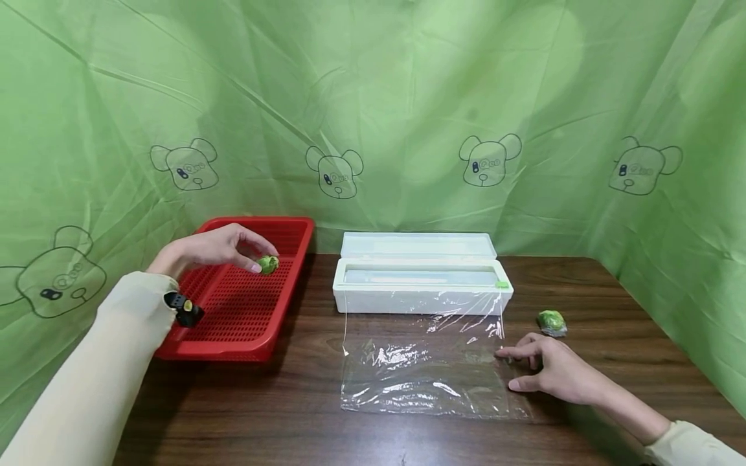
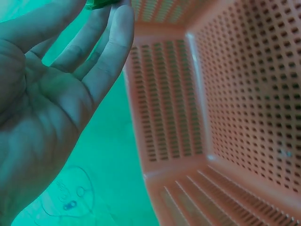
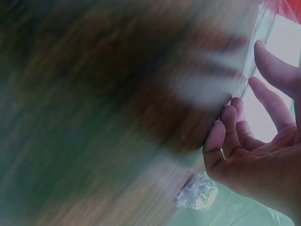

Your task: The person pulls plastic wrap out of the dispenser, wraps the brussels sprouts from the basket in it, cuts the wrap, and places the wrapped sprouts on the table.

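My left hand pinches a small green Brussels sprout between thumb and fingers, above the red basket. Only a bit of the sprout shows at the top of the left wrist view. A sheet of clear cling film lies on the table, drawn out from a white film dispenser box with its lid up. By the film's right edge is my right hand, thumb and index finger apart; whether it touches the film cannot be told. Beyond it sits a film-wrapped sprout.
The dark wooden table reaches back to a green cloth that hangs on several sides. A small green slider sits at the dispenser's right front edge. The basket stands at the left, its perforated walls close to my left hand.
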`<action>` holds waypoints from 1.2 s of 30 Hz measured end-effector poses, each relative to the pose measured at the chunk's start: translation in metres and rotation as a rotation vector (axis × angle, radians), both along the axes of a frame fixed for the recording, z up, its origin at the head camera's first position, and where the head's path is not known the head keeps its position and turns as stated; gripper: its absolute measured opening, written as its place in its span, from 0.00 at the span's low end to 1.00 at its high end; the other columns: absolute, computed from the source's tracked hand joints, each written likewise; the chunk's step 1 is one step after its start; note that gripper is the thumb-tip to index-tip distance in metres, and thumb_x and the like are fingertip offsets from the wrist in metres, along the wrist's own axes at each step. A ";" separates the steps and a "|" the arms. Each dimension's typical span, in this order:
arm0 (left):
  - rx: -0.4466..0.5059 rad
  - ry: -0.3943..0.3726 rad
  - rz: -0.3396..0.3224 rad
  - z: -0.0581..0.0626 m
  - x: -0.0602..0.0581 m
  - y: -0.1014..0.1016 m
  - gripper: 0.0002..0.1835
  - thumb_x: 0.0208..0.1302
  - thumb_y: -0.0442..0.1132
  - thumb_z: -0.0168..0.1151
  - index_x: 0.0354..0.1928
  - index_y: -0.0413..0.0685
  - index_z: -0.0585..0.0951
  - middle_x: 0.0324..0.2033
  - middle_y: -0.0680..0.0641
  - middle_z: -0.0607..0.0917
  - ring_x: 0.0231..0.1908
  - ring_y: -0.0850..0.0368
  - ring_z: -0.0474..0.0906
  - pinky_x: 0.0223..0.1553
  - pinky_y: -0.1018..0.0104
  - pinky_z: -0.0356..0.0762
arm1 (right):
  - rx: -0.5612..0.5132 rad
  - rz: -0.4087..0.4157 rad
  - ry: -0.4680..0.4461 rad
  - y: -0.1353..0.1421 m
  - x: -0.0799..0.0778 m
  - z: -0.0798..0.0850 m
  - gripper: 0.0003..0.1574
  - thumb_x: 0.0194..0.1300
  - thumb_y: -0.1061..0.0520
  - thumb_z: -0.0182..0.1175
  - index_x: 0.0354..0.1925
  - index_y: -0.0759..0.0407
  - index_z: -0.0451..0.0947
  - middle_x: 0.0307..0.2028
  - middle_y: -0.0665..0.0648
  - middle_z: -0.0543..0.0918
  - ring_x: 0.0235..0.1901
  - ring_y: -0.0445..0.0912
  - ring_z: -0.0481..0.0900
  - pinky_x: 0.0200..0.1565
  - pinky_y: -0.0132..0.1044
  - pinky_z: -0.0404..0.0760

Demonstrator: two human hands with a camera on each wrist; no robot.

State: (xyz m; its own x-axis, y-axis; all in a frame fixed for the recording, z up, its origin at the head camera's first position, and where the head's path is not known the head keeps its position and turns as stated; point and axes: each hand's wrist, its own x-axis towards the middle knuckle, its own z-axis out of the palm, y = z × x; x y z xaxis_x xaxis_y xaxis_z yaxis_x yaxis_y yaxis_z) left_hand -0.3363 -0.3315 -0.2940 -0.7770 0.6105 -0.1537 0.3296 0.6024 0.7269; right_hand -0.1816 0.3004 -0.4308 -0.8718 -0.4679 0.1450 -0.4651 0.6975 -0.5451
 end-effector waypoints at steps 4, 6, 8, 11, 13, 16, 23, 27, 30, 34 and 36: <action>0.025 0.026 -0.045 0.006 0.005 0.014 0.23 0.66 0.33 0.74 0.63 0.39 0.83 0.51 0.40 0.88 0.51 0.44 0.85 0.51 0.60 0.84 | -0.003 0.000 0.000 0.001 0.000 0.000 0.33 0.51 0.46 0.83 0.55 0.56 0.89 0.41 0.49 0.79 0.33 0.38 0.70 0.32 0.34 0.71; 0.039 0.032 -0.071 0.010 0.009 0.024 0.23 0.67 0.32 0.73 0.63 0.37 0.83 0.51 0.39 0.88 0.51 0.43 0.85 0.52 0.60 0.84 | -0.007 0.002 0.002 0.001 -0.001 -0.001 0.33 0.51 0.46 0.83 0.55 0.56 0.89 0.41 0.49 0.79 0.33 0.38 0.70 0.33 0.34 0.71; 0.045 0.044 -0.100 0.013 0.013 0.034 0.23 0.66 0.32 0.73 0.63 0.37 0.83 0.50 0.40 0.89 0.52 0.43 0.85 0.52 0.60 0.84 | -0.014 0.004 0.001 0.001 -0.001 -0.001 0.33 0.51 0.47 0.83 0.55 0.56 0.90 0.41 0.49 0.79 0.33 0.38 0.71 0.33 0.34 0.72; 0.049 0.070 -0.144 0.018 0.020 0.051 0.22 0.65 0.30 0.74 0.61 0.39 0.84 0.50 0.42 0.89 0.51 0.45 0.86 0.52 0.60 0.84 | -0.020 0.006 0.001 0.001 0.000 -0.002 0.33 0.51 0.47 0.83 0.54 0.56 0.90 0.41 0.49 0.79 0.33 0.38 0.71 0.33 0.34 0.72; 0.053 0.090 -0.172 0.021 0.024 0.062 0.22 0.64 0.29 0.74 0.60 0.40 0.85 0.49 0.43 0.89 0.49 0.45 0.86 0.52 0.60 0.84 | -0.022 0.006 0.002 0.001 0.000 -0.002 0.33 0.51 0.47 0.83 0.54 0.56 0.90 0.41 0.48 0.79 0.33 0.38 0.70 0.33 0.34 0.72; 0.055 0.117 -0.202 0.025 0.033 0.078 0.21 0.63 0.28 0.75 0.58 0.42 0.86 0.48 0.45 0.89 0.47 0.45 0.86 0.51 0.60 0.84 | -0.018 0.004 0.003 0.002 0.000 -0.003 0.32 0.51 0.47 0.83 0.54 0.55 0.90 0.40 0.48 0.79 0.33 0.38 0.70 0.33 0.34 0.72; 0.014 0.172 -0.270 0.029 0.055 0.116 0.21 0.62 0.29 0.76 0.56 0.51 0.88 0.47 0.51 0.87 0.46 0.49 0.83 0.49 0.58 0.84 | 0.000 -0.003 -0.006 0.002 0.001 -0.001 0.32 0.52 0.46 0.83 0.54 0.54 0.90 0.41 0.47 0.79 0.35 0.38 0.71 0.34 0.34 0.72; 0.045 0.160 -0.343 0.025 0.065 0.136 0.21 0.62 0.26 0.75 0.56 0.48 0.88 0.47 0.50 0.86 0.44 0.51 0.83 0.48 0.56 0.85 | 0.003 -0.006 -0.010 0.002 0.001 -0.001 0.32 0.52 0.45 0.83 0.54 0.54 0.90 0.41 0.47 0.79 0.35 0.38 0.71 0.34 0.34 0.72; 0.057 0.147 -0.378 0.019 0.073 0.151 0.21 0.62 0.25 0.74 0.55 0.47 0.88 0.47 0.51 0.86 0.45 0.52 0.83 0.49 0.56 0.85 | 0.004 -0.007 -0.006 0.002 0.001 0.000 0.32 0.52 0.45 0.83 0.54 0.55 0.90 0.41 0.47 0.78 0.35 0.38 0.70 0.34 0.34 0.71; 0.037 0.164 -0.421 0.006 0.085 0.173 0.21 0.61 0.25 0.75 0.55 0.51 0.89 0.45 0.55 0.86 0.47 0.56 0.83 0.50 0.59 0.85 | 0.008 -0.007 0.001 0.001 0.001 0.001 0.32 0.52 0.45 0.82 0.54 0.55 0.90 0.41 0.47 0.79 0.35 0.38 0.71 0.34 0.34 0.71; 0.025 0.176 -0.446 -0.001 0.090 0.184 0.22 0.60 0.26 0.76 0.55 0.52 0.89 0.45 0.56 0.86 0.47 0.58 0.82 0.51 0.60 0.84 | 0.009 -0.008 0.001 0.001 0.001 0.001 0.32 0.52 0.45 0.82 0.54 0.54 0.90 0.41 0.47 0.79 0.36 0.38 0.71 0.35 0.34 0.71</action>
